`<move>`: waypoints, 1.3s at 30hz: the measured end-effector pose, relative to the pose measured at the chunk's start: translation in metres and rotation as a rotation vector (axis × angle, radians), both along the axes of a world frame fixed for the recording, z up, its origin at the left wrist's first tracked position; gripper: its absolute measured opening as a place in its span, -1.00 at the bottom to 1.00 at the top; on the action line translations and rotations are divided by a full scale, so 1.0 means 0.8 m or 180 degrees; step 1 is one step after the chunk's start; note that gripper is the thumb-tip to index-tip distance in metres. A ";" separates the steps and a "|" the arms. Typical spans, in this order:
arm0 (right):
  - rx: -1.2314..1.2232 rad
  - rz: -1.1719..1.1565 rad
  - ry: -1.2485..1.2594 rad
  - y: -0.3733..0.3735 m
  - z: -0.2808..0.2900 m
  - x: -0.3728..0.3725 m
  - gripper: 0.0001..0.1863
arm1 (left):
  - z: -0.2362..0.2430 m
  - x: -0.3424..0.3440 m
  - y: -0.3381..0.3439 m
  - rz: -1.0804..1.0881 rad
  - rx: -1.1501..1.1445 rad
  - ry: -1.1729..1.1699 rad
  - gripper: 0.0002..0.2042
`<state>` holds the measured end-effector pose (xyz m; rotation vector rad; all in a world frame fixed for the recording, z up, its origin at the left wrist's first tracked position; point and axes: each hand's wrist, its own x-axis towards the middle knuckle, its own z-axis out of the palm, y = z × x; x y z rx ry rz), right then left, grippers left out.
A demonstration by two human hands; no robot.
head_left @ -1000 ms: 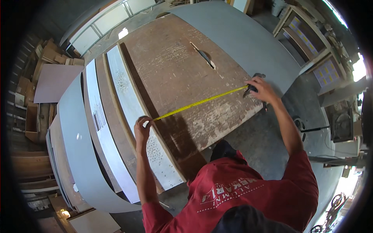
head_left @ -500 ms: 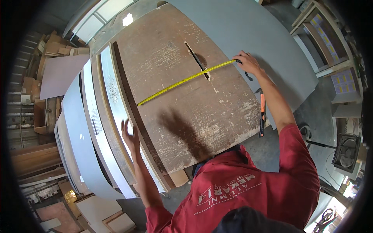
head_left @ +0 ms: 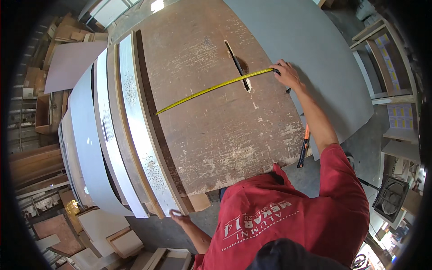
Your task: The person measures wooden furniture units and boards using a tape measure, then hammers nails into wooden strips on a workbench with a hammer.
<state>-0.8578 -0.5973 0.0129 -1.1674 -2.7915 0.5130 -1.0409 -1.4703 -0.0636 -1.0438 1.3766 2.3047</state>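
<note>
My right hand (head_left: pixel 287 75) is closed around the dark end of a tape measure, its case mostly hidden by the fingers. The yellow tape blade (head_left: pixel 211 91) runs leftward from it, over the slot with a saw blade (head_left: pixel 237 65) in the worn brown table saw top (head_left: pixel 202 135). Its far end lies by the dark edge of a long white board (head_left: pixel 139 121) set across the tabletop like a fence. At that board's near end, my left hand (head_left: pixel 181 219) curls its fingers over the edge. An orange-and-black handled tool (head_left: pixel 305 146) rests at the table's right edge.
Left of the fence lie more long strips and a pale curved panel (head_left: pixel 92 153). A large grey sheet (head_left: pixel 310 67) adjoins the table on the right. Wood offcuts (head_left: pixel 108 229) are stacked at lower left; a shelf unit (head_left: pixel 382 63) and a black floodlight-like box (head_left: pixel 391 195) stand right.
My left hand has dropped from above the white board to its near end and closed on it. The right hand keeps the tape measure stretched in about the same place; the view has shifted slightly.
</note>
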 end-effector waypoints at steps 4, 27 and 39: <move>0.0229 -0.0179 0.0006 0.003 0.003 0.038 -0.59 | 0.005 0.002 0.118 -0.0313 -0.1027 -0.0065 -0.19; 0.1289 -0.0658 0.1068 -0.074 -0.081 -0.012 -0.54 | 0.017 0.001 0.091 -0.0708 -0.0931 0.0267 -0.26; 0.0711 -0.0667 0.0711 -0.085 -0.041 -0.008 -0.59 | -0.029 0.003 0.077 -0.0672 0.0690 0.1029 -0.30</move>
